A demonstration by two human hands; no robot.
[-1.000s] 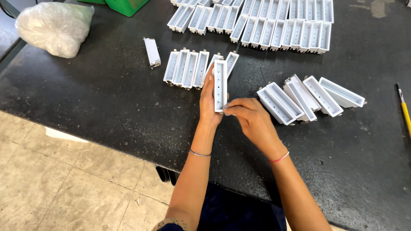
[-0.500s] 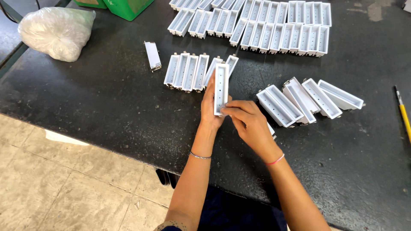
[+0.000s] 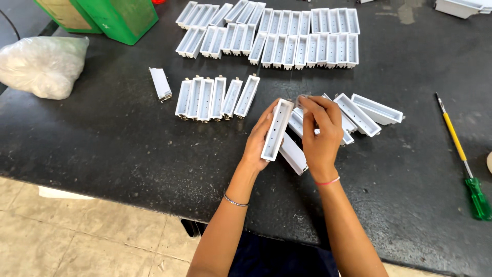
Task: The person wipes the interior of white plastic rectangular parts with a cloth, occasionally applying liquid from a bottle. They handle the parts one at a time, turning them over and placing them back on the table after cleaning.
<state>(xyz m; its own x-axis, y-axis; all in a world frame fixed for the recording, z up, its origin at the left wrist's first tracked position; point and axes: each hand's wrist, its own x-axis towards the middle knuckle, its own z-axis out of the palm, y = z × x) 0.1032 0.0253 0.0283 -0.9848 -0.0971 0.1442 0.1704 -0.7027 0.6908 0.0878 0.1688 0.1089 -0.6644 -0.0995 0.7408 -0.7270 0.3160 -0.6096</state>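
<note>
My left hand (image 3: 258, 139) grips a long white plastic channel piece (image 3: 277, 129), held upright with its open side facing me, above the black table (image 3: 102, 138). My right hand (image 3: 321, 134) pinches the piece's far top end with thumb and fingers; a small part between the fingertips is too small to make out. Under my right hand lies a loose group of similar white pieces (image 3: 359, 114). Just left of my hands, a short row of the same pieces (image 3: 215, 97) rests side by side.
Two long rows of white pieces (image 3: 287, 36) fill the far side. A single piece (image 3: 160, 83) lies apart at left. A clear bag of small parts (image 3: 43, 66) and green boxes (image 3: 123, 18) sit far left. A yellow-green screwdriver (image 3: 461, 154) lies at right.
The view has shifted. My right hand went from the piece's side up to its far end. My left hand keeps hold of the piece.
</note>
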